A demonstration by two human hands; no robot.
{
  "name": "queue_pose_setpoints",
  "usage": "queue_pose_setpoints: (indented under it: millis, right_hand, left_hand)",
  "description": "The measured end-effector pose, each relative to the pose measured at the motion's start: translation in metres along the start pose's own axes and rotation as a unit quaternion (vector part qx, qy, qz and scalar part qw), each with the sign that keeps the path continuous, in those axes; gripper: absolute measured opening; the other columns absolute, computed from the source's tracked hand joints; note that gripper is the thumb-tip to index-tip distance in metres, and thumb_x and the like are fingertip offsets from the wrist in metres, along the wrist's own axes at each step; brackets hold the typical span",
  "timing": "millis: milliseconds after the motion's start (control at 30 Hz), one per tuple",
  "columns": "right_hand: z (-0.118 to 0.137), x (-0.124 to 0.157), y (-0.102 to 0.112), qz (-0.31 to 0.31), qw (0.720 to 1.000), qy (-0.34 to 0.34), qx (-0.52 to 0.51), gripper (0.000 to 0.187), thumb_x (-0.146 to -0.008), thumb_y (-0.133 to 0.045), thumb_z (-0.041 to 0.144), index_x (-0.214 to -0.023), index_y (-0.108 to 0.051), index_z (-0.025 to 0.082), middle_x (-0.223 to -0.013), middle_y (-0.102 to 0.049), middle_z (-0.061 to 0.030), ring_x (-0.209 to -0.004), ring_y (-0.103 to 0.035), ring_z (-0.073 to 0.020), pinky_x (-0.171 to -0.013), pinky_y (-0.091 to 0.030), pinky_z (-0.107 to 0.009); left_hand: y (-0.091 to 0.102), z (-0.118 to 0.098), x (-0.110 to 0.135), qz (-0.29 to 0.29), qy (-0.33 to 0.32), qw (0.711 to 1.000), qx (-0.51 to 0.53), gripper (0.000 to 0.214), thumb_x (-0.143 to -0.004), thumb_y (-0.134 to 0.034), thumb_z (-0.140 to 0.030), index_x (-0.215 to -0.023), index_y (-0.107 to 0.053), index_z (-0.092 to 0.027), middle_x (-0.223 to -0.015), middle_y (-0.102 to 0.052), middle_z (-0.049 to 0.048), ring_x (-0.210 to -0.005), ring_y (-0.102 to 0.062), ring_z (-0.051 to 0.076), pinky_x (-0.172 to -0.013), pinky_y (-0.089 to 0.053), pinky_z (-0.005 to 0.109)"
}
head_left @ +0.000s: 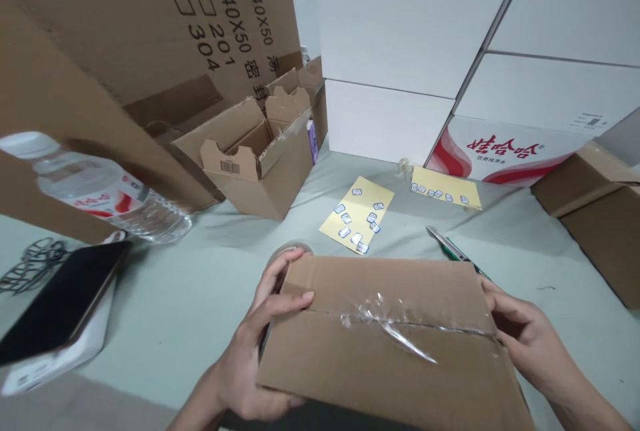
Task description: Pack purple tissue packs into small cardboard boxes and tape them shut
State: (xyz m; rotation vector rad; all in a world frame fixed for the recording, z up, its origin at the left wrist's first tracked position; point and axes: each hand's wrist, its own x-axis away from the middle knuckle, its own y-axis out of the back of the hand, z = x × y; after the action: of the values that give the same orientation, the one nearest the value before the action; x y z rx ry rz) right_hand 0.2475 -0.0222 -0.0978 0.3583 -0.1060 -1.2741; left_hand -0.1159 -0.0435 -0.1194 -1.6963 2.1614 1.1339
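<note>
A brown cardboard box (pixel 390 371) is held between my two hands near the table's front edge, its seam covered by crinkled clear tape (pixel 395 324). My left hand (pixel 255 344) grips its left end, thumb on the top and fingers around the side. At the right end, my right hand (pixel 520 324) presses on the side, some of its fingers hidden behind the box. Just beyond the box lies a utility knife (pixel 447 243) with its blade out. Part of a roll of tape (pixel 290 249) shows behind the left hand.
A yellow sheet with small labels (pixel 357 214) lies mid-table; another yellow sheet (pixel 447 185) is farther back. An open carton (pixel 255 171), a water bottle (pixel 115 194) and a phone (pixel 60 301) are left. A brown box (pixel 600 217) stands right, white boxes (pixel 390 117) behind.
</note>
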Motion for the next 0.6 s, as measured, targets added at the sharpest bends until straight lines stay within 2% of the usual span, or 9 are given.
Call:
queue_pose_setpoints:
  millis: [133, 200, 267, 333, 367, 433, 533, 600]
  right_hand:
    - [0.002, 0.001, 0.004, 0.006, 0.999, 0.032, -0.015, 0.035, -0.084, -0.067, 0.051, -0.065, -0.062, 0.022, -0.084, -0.060, -0.0068, -0.082, -0.058, -0.0206, -0.068, -0.050, -0.027]
    - [0.000, -0.002, 0.009, 0.017, 0.997, 0.031, -0.071, 0.042, -0.080, -0.069, 0.056, -0.060, -0.057, 0.021, -0.078, -0.059, -0.0062, -0.075, -0.057, -0.0199, -0.063, -0.049, -0.028]
    - [-0.003, -0.011, 0.012, -0.014, 0.992, -0.013, -0.128, 0.050, -0.072, -0.071, 0.063, -0.056, -0.051, 0.020, -0.070, -0.055, -0.0042, -0.066, -0.055, -0.0186, -0.057, -0.047, -0.028]
    - [-0.010, -0.026, 0.012, -0.071, 0.985, -0.078, -0.137, 0.051, -0.066, -0.074, 0.064, -0.055, -0.049, 0.021, -0.067, -0.054, -0.0022, -0.061, -0.053, -0.0167, -0.052, -0.043, -0.028]
    - [-0.014, -0.036, 0.010, -0.093, 0.983, -0.103, -0.119, 0.049, -0.065, -0.076, 0.061, -0.056, -0.050, 0.021, -0.066, -0.054, -0.0019, -0.059, -0.053, -0.0156, -0.051, -0.042, -0.027]
    - [-0.024, -0.057, 0.001, -0.099, 0.984, -0.125, -0.075, 0.040, -0.064, -0.080, 0.050, -0.058, -0.055, 0.020, -0.066, -0.058, -0.0018, -0.057, -0.052, -0.0137, -0.052, -0.040, -0.027]
    - [-0.040, -0.092, -0.020, -0.079, 0.989, -0.118, -0.028, 0.031, -0.064, -0.080, 0.044, -0.066, -0.061, 0.019, -0.064, -0.061, -0.0006, -0.058, -0.054, -0.0133, -0.057, -0.044, -0.028]
    - [-0.049, -0.113, -0.036, -0.065, 0.992, -0.105, 0.003, 0.030, -0.070, -0.076, 0.044, -0.076, -0.062, 0.018, -0.068, -0.063, 0.0002, -0.061, -0.057, -0.0130, -0.062, -0.048, -0.029]
  left_hand:
    - [0.000, -0.002, -0.001, 0.000, 0.009, 1.000, -0.002, 0.060, -0.082, -0.061, -0.062, -0.129, -0.048, -0.028, -0.154, -0.022, 0.0154, -0.145, -0.023, 0.039, -0.110, -0.030, 0.064]
    - [-0.001, -0.003, -0.001, -0.002, 0.016, 1.000, -0.001, 0.060, -0.081, -0.062, -0.062, -0.129, -0.048, -0.029, -0.155, -0.022, 0.0153, -0.145, -0.024, 0.040, -0.109, -0.030, 0.065]
    - [-0.002, -0.003, -0.001, -0.004, 0.022, 1.000, 0.005, 0.061, -0.079, -0.065, -0.061, -0.129, -0.049, -0.030, -0.155, -0.021, 0.0147, -0.144, -0.024, 0.042, -0.109, -0.030, 0.067]
    - [-0.003, -0.004, -0.001, 0.001, 0.021, 1.000, 0.008, 0.064, -0.075, -0.070, -0.058, -0.130, -0.048, -0.031, -0.155, -0.021, 0.0141, -0.144, -0.024, 0.044, -0.109, -0.028, 0.069]
    - [-0.004, -0.004, -0.001, 0.007, 0.018, 1.000, 0.010, 0.066, -0.073, -0.071, -0.056, -0.131, -0.048, -0.032, -0.156, -0.020, 0.0140, -0.144, -0.024, 0.045, -0.108, -0.027, 0.069]
    - [-0.006, -0.004, -0.002, 0.023, 0.007, 1.000, 0.016, 0.071, -0.069, -0.074, -0.051, -0.133, -0.048, -0.033, -0.157, -0.019, 0.0143, -0.143, -0.025, 0.047, -0.108, -0.028, 0.069]
    - [-0.010, -0.004, -0.005, 0.050, -0.008, 0.998, 0.023, 0.084, -0.060, -0.080, -0.043, -0.136, -0.047, -0.033, -0.158, -0.017, 0.0144, -0.143, -0.027, 0.049, -0.106, -0.034, 0.067]
    - [-0.012, -0.005, -0.006, 0.060, -0.014, 0.998, 0.021, 0.090, -0.054, -0.082, -0.041, -0.137, -0.046, -0.034, -0.158, -0.016, 0.0138, -0.143, -0.027, 0.050, -0.105, -0.036, 0.066]
